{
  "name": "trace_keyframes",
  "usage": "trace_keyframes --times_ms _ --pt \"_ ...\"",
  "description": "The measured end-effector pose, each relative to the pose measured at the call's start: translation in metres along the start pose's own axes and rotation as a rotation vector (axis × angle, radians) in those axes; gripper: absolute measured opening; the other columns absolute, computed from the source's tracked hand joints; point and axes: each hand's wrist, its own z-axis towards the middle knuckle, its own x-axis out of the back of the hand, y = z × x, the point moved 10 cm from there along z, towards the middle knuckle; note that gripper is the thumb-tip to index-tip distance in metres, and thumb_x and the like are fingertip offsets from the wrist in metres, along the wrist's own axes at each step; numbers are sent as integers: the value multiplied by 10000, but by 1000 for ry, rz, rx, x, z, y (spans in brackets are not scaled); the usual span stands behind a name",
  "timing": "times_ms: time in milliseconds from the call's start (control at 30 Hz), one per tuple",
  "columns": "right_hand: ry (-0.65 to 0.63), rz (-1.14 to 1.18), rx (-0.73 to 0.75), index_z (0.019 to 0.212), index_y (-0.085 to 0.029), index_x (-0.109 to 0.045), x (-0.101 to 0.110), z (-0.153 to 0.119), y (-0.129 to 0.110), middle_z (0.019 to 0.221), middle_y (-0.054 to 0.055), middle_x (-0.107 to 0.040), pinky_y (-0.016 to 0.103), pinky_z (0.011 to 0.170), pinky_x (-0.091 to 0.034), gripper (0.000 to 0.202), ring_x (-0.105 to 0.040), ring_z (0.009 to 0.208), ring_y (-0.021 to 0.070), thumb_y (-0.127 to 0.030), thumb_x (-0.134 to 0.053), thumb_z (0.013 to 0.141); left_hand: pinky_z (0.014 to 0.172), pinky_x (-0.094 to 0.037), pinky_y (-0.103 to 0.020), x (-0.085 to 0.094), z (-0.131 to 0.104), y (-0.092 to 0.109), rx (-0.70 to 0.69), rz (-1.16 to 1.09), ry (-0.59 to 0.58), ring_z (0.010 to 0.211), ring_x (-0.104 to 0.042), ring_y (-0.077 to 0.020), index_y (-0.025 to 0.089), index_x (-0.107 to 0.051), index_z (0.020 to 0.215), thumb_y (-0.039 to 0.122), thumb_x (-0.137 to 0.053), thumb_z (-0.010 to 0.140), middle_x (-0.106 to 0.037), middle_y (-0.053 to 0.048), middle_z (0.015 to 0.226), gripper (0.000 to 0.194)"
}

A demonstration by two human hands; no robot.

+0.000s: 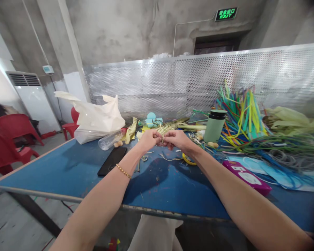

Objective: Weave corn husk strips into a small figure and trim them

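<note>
Above the blue table (157, 188), my left hand (150, 138) and my right hand (177, 140) meet with fingertips pinched together. Between them is a small bundle of pale green plant strips (162, 130), with loose ends fanning upward. Both hands grip its lower part; the fingers hide just where they hold it. A beaded gold bracelet (124, 171) circles my left wrist. Below the hands, a thin pale strand (171, 159) lies on the table, and a yellow ring (188, 159) sits partly behind my right wrist.
A black phone (112, 161), clear plastic bottle (110, 140) and white plastic bag (99, 116) lie left. To the right are a green cup (215, 127), colourful strips (244, 113), a purple box (247, 177), blue masks (274, 170) and dried husks (293, 120). A perforated metal panel (151, 83) stands behind.
</note>
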Motion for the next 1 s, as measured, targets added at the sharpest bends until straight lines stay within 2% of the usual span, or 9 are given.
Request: trace_keyframes --times_ms 267,733,867,1000 --pt "15 -13 9 638 -160 -612 -1 0 0 551 12 -647 213 387 -461 22 -576 404 109 -161 -616 660 576 -496 -245 4 1 3 -47 133 64 522 -612 -119 122 -596 683 -14 -623 721 -626 -4 546 145" --pt "35 21 -4 644 -148 -600 0 0 -1 526 4 -644 211 404 -500 35 -613 404 127 -127 -626 653 574 -496 -251 5 -1 5 -36 93 88 507 -605 -125 116 -602 666 -7 -611 742 -623 1 532 145" --pt "5 44 -8 668 -149 -604 -1 0 0 551 9 -658 211 414 -513 48 -628 418 129 -139 -650 679 594 -507 -253 3 -2 4 -17 22 56 512 -607 -113 104 -596 677 -16 -612 746 -622 2 538 139" --pt "-67 56 -42 728 -148 -617 -5 -3 3 575 19 -666 231 405 -517 142 -641 428 147 -265 -696 746 646 -530 -283 -2 -5 0 59 -43 -19 553 -643 -130 94 -594 684 -19 -624 744 -630 -14 556 131"
